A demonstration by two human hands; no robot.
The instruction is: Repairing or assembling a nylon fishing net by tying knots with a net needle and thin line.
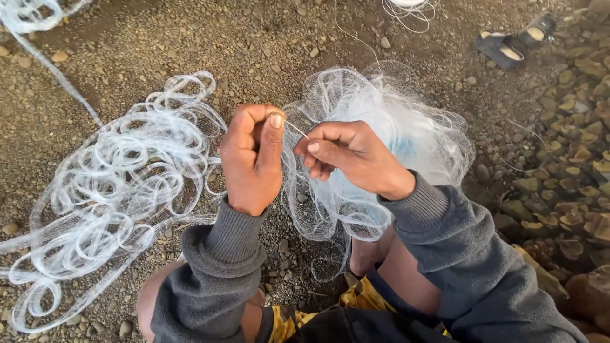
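Nearest, at six o'clock, grey sweatshirt sleeves (216,273) and bare knees above yellow-and-navy shorts (356,302) frame the work. Just beyond, the left hand (252,159) is closed in a fist, thumb pressed down, pinching a fine, translucent white fishing net (381,133) that bunches into a gauzy heap at one o'clock. The right hand (352,159) is half-curled, fingertips nipping a thin taut strand (297,129) running between both hands. At nine o'clock, loose coils of clear line (121,184) sprawl on gravel ground (267,44). Farthest, at two o'clock, lies a pair of dark sandals (515,41).
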